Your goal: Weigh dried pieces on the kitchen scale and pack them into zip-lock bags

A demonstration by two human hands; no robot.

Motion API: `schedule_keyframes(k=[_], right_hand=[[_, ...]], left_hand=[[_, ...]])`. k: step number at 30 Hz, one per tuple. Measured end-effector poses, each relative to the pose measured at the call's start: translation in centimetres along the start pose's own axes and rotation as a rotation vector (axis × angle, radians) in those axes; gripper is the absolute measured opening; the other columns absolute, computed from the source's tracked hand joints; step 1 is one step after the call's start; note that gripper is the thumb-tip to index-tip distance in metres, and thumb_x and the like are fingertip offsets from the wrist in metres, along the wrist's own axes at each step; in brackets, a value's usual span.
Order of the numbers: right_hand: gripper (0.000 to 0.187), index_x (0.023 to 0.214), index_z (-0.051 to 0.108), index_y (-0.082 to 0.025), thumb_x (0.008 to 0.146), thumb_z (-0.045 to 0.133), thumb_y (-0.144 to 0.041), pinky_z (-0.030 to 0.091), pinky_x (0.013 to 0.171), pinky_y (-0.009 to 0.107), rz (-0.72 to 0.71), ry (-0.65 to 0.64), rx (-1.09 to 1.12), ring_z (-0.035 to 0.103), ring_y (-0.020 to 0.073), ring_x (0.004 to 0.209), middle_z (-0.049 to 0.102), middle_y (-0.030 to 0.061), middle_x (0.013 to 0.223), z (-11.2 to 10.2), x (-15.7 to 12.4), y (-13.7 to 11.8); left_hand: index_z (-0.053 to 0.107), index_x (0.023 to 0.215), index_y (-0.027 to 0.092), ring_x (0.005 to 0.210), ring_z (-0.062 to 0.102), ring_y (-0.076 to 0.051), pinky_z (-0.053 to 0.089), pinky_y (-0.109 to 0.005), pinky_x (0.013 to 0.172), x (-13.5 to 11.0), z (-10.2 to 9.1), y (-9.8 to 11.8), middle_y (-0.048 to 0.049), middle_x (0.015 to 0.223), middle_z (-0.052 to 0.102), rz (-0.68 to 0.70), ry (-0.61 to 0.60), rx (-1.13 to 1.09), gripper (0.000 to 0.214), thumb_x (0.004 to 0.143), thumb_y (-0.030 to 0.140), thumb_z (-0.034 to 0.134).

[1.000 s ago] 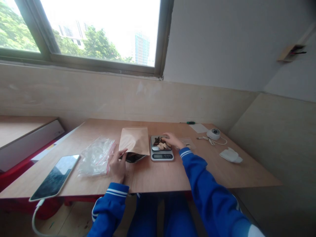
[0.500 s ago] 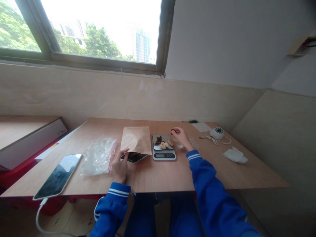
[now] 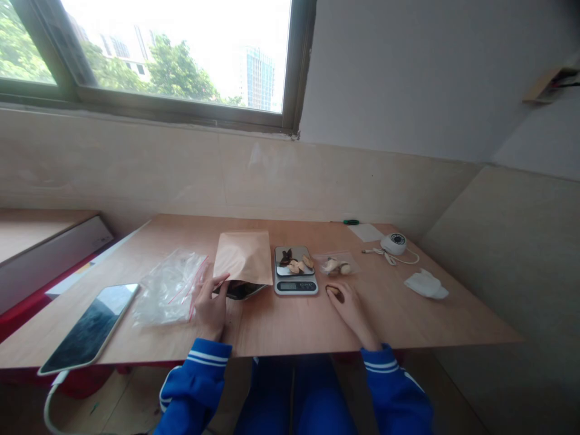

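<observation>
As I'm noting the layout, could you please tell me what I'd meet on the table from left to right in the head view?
Phone, plastic bags, paper bag, scale, small clear bag, white tissue.

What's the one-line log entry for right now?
left hand: on brown bag, mouth open | right hand: holds brown piece, beside scale | scale: tan and dark pieces on top

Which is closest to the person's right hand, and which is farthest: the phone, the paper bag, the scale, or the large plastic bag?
From the right hand, in the head view:
1. Scale: just left of the hand.
2. Paper bag: left of the scale.
3. Large plastic bag: farther left.
4. Phone: far left, near the front edge.
</observation>
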State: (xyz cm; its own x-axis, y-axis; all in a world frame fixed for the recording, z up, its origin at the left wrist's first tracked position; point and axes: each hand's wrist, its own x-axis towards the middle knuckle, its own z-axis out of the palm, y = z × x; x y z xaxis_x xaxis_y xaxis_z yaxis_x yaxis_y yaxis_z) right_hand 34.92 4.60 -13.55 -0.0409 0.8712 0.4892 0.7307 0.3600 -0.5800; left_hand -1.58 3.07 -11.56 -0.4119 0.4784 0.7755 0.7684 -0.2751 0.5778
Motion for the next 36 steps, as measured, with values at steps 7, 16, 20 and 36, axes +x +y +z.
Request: schedule_keyframes(k=[7, 16, 20, 36], right_hand=[[0.021, 0.096, 0.065, -0.020, 0.087, 0.048, -0.030, 0.047, 0.086, 0.043, -0.044, 0.081, -0.095, 0.059, 0.0256, 0.096, 0.066, 0.0101, 0.099, 0.5, -0.5, -0.1], [0.027, 0.107, 0.063, -0.018, 0.090, 0.044, -0.026, 0.041, 0.096, 0.051, -0.041, 0.196, -0.126, 0.053, 0.0281, 0.110, 0.061, 0.0138, 0.114, -0.1, -0.7, -3.6], [0.029, 0.114, 0.060, -0.021, 0.093, 0.041, -0.021, 0.044, 0.100, 0.045, -0.150, -0.045, 0.145, 0.055, 0.0227, 0.113, 0.061, 0.0106, 0.116, 0.5, -1.1, -10.9], [0.034, 0.112, 0.060, -0.007, 0.085, 0.040, 0.000, 0.056, 0.070, 0.038, -0.285, -0.552, -0.366, 0.069, 0.0292, 0.084, 0.069, 0.0184, 0.100, 10.7, 3.3, -22.4]], left_hand=[[0.072, 0.090, 0.023, 0.078, 0.061, -0.020, 0.045, -0.036, 0.080, 0.0, 0.0, 0.0, -0.0024, 0.081, 0.072, -0.039, 0.003, 0.006, 0.018, 0.083, 0.034, 0.059], [0.072, 0.089, 0.024, 0.075, 0.060, -0.019, 0.044, -0.035, 0.079, -0.1, 0.2, -0.3, -0.0021, 0.080, 0.071, -0.026, 0.026, 0.006, 0.018, 0.083, 0.035, 0.060], [0.072, 0.087, 0.024, 0.072, 0.060, -0.018, 0.043, -0.036, 0.082, 0.0, 0.0, 0.0, -0.0016, 0.077, 0.071, -0.006, 0.001, -0.005, 0.018, 0.083, 0.037, 0.060], [0.072, 0.085, 0.024, 0.067, 0.059, -0.018, 0.039, -0.034, 0.077, 0.0, -0.5, 0.4, -0.0016, 0.072, 0.070, 0.115, 0.011, 0.015, 0.015, 0.085, 0.033, 0.060]])
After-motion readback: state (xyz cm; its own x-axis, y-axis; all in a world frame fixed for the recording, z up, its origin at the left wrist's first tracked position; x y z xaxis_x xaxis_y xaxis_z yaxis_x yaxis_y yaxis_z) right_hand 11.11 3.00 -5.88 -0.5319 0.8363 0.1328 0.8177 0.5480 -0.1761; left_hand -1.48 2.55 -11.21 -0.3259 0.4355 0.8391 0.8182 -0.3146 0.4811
